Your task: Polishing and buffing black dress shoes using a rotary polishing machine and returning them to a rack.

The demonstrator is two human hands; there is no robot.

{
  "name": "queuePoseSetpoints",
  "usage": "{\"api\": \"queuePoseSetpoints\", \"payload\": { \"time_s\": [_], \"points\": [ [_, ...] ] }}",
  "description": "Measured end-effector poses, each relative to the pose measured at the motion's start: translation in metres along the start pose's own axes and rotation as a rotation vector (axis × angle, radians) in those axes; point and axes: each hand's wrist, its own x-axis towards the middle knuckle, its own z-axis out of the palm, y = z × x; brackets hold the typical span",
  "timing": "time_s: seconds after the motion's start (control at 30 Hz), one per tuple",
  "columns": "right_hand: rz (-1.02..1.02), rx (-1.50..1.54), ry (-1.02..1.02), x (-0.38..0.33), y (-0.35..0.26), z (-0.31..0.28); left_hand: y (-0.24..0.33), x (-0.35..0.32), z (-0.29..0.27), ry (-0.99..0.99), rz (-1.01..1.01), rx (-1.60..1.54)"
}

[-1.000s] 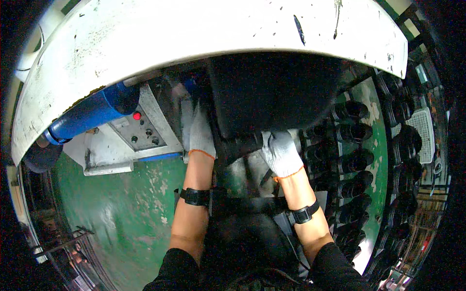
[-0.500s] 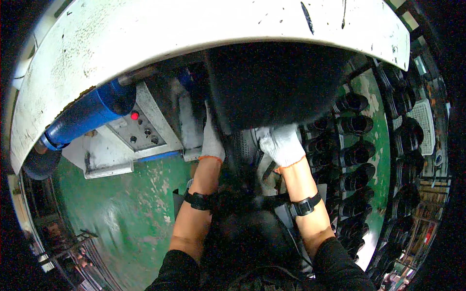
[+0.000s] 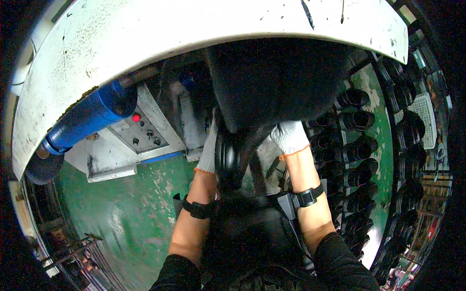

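Note:
A black shoe (image 3: 227, 157) is held under a large dark, fuzzy roller (image 3: 281, 82), its glossy side showing and its upper end blurred. My left hand (image 3: 209, 148), in a white knit glove with an orange cuff, lies along the shoe's left side with its fingers wrapped against it. On the right, my right hand (image 3: 290, 137), gloved the same way, grips the shoe's far end below the roller. The roller and the shoe hide most fingertips of both hands.
A white machine hood (image 3: 233, 22) arches over the roller. At left are a blue cylinder (image 3: 92, 116) and a control panel (image 3: 145, 133) with a red button (image 3: 136, 118). Racks of black shoes (image 3: 357, 121) stand at right, beside a white basket (image 3: 426, 121). The floor (image 3: 116, 208) is green.
The shoe has turned, so its glossy side shows where its ridged sole showed before. My left hand has come slightly nearer, and my right hand has shifted a little right and away from it.

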Motion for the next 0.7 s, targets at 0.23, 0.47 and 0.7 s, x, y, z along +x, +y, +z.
{"api": "queuePoseSetpoints", "payload": {
  "time_s": [0.23,0.47,0.7],
  "points": [
    [-0.243,-0.220,0.027,0.003,-0.022,-0.039,-0.022,0.017,-0.012,0.036,0.154,0.333],
    [-0.226,-1.785,-0.157,-0.019,-0.061,-0.040,-0.043,0.045,-0.045,0.249,0.741,1.620],
    [0.016,-1.511,-0.168,-0.039,-0.077,0.008,-0.014,0.041,-0.010,0.050,0.751,1.720]
  ]
}}
